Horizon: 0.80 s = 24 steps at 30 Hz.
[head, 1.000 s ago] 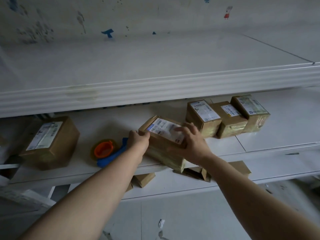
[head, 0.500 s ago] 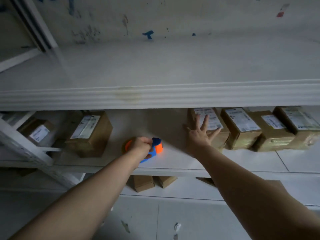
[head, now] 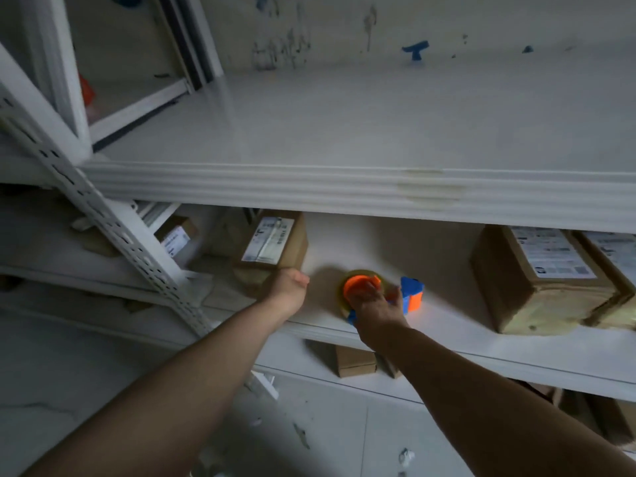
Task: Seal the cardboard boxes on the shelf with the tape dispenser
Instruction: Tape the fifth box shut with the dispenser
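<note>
On the middle shelf (head: 395, 249) a blue and orange tape dispenser (head: 409, 294) lies flat. My right hand (head: 375, 306) rests on top of it, fingers wrapped over its handle and orange hub. To its left stands a cardboard box with a white label (head: 275, 246). My left hand (head: 289, 287) presses against that box's near bottom corner; its fingers are hidden behind the box. Taped, labelled cardboard boxes (head: 547, 280) stand in a row at the right end of the shelf.
The upper shelf's thick front edge (head: 344, 187) overhangs the work area. A slotted white upright (head: 113, 232) runs diagonally at left, with another small labelled box (head: 175, 235) behind it. More cardboard boxes (head: 354, 359) sit on the lower shelf.
My view has swung left. My left hand left the tape dispenser and went to the left box. My right hand came off the taped boxes and now covers the dispenser.
</note>
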### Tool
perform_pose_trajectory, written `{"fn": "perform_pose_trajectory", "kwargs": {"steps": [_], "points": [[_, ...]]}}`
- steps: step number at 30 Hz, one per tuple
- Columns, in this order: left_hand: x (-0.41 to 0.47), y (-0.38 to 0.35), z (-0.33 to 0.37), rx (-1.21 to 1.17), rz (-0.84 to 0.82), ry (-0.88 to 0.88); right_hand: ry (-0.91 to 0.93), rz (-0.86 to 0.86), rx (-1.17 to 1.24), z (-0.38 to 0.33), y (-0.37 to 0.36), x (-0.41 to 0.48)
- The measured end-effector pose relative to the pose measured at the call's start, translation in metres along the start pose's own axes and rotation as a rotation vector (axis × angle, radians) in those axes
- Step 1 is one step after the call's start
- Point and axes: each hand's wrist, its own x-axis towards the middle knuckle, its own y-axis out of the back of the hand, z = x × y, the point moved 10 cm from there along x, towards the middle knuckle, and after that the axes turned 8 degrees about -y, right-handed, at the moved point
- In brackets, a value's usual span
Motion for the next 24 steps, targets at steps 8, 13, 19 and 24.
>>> {"fn": "perform_pose_trajectory", "kwargs": {"steps": [8, 13, 19, 24], "points": [[0.035, 0.030, 0.016, 0.199, 0.128, -0.267, -0.174, 0.124, -0.003, 0.029, 0.017, 0.001], [0.061, 0.054, 0.010, 0.676, 0.164, -0.220, -0.367, 0.145, -0.044, 0.085, 0.041, -0.014], [0.080, 0.053, -0.017, 0.493, 0.116, -0.045, -0.229, 0.194, 0.033, 0.056, 0.059, -0.006], [0.068, 0.036, -0.002, 0.626, -0.053, -0.223, -0.189, 0.178, 0.247, 0.031, 0.056, 0.001]]}}
